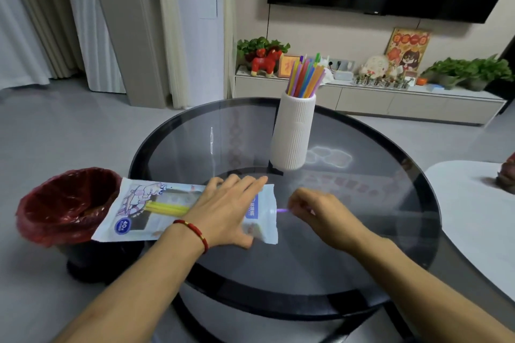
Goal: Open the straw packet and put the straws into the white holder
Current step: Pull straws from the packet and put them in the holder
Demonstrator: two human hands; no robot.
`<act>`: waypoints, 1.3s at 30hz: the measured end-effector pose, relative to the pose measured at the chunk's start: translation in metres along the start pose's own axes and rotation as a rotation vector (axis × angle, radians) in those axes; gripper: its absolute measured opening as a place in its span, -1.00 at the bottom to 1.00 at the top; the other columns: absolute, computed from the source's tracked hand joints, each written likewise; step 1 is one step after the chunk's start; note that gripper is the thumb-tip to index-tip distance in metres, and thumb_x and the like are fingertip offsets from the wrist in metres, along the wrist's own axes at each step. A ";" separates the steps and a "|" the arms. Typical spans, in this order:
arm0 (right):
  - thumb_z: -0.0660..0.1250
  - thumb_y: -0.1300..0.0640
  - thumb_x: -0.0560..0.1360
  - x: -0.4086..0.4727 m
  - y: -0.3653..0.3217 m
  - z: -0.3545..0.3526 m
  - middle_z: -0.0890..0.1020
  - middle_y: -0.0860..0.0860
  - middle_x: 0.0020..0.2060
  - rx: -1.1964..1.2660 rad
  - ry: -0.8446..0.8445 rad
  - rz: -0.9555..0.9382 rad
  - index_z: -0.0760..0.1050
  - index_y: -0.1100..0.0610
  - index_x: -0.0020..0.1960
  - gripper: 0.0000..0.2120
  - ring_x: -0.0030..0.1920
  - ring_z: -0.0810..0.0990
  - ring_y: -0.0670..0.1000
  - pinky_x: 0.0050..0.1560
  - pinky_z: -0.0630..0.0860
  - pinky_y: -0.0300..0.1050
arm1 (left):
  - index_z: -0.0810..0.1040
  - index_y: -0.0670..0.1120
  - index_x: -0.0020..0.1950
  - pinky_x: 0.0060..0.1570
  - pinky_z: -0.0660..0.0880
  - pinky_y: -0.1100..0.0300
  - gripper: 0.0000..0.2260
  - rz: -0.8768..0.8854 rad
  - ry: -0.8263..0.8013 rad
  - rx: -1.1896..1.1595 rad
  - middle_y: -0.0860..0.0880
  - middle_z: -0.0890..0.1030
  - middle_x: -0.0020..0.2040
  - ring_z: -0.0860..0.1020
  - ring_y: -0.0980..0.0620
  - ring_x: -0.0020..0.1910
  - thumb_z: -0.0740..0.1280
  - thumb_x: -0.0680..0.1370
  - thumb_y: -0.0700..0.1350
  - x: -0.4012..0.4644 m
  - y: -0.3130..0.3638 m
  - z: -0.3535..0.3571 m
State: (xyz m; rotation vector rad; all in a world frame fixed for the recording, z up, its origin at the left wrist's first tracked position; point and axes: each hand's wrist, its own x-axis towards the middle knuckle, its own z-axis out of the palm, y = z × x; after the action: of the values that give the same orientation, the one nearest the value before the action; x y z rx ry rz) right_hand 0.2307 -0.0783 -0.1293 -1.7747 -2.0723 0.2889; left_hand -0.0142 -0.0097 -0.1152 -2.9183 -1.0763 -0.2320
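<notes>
The straw packet, pale blue with a cartoon print, lies flat on the round glass table, its left end hanging over the edge. Yellow straws show through its window. My left hand presses flat on the packet's right half, fingers straight. My right hand pinches the end of a purple straw that sticks out of the packet's open right end. The white ribbed holder stands upright farther back on the table, with several coloured straws fanned out of its top.
A bin lined with a red bag stands on the floor just left of the table, under the packet's overhanging end. A white table sits at the right. A TV cabinet with plants and ornaments runs along the far wall.
</notes>
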 end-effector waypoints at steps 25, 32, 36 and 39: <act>0.51 0.06 0.57 -0.004 -0.022 0.022 0.77 0.19 0.09 1.307 -0.245 0.349 0.73 0.25 0.15 -0.72 0.00 0.78 0.07 -0.03 0.65 -0.24 | -0.31 -0.04 0.60 0.36 -0.08 -0.50 0.03 0.191 0.081 0.687 0.00 0.00 0.64 0.23 -0.16 0.46 0.45 0.45 -0.15 0.009 0.035 -0.026; 0.50 0.29 0.52 -0.004 0.008 0.000 0.76 0.15 -0.23 1.214 -0.043 0.487 0.71 0.33 0.11 -0.82 -0.30 0.72 -0.03 -0.24 0.63 -0.29 | -0.28 0.08 0.60 0.37 -0.01 -0.44 0.09 0.004 0.002 0.457 0.13 0.03 0.61 0.23 -0.10 0.42 0.50 0.38 -0.20 0.009 0.006 -0.008; 0.47 0.33 0.53 -0.016 0.027 -0.027 0.74 0.15 -0.31 0.995 0.074 0.390 0.74 0.26 0.04 -0.89 -0.32 0.68 -0.01 -0.23 0.65 -0.27 | -0.37 0.18 0.55 0.36 -0.06 -0.53 0.09 -0.110 -0.148 0.243 0.16 -0.10 0.61 0.09 -0.05 0.48 0.45 0.40 -0.15 0.006 -0.014 0.004; 0.48 0.29 0.53 -0.027 0.035 -0.045 0.77 0.16 -0.26 0.861 0.103 0.335 0.74 0.25 0.10 -0.84 -0.29 0.72 0.02 -0.19 0.66 -0.25 | -0.36 0.24 0.54 0.38 -0.20 -0.49 0.10 -0.128 -0.177 0.071 0.10 -0.18 0.61 -0.14 -0.07 0.57 0.43 0.30 0.13 0.007 -0.017 0.005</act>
State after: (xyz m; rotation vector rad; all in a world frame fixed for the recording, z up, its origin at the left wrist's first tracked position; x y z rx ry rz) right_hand 0.2839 -0.1030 -0.1071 -1.4998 -1.2474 0.9850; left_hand -0.0194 0.0077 -0.1195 -2.8536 -1.2691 0.0627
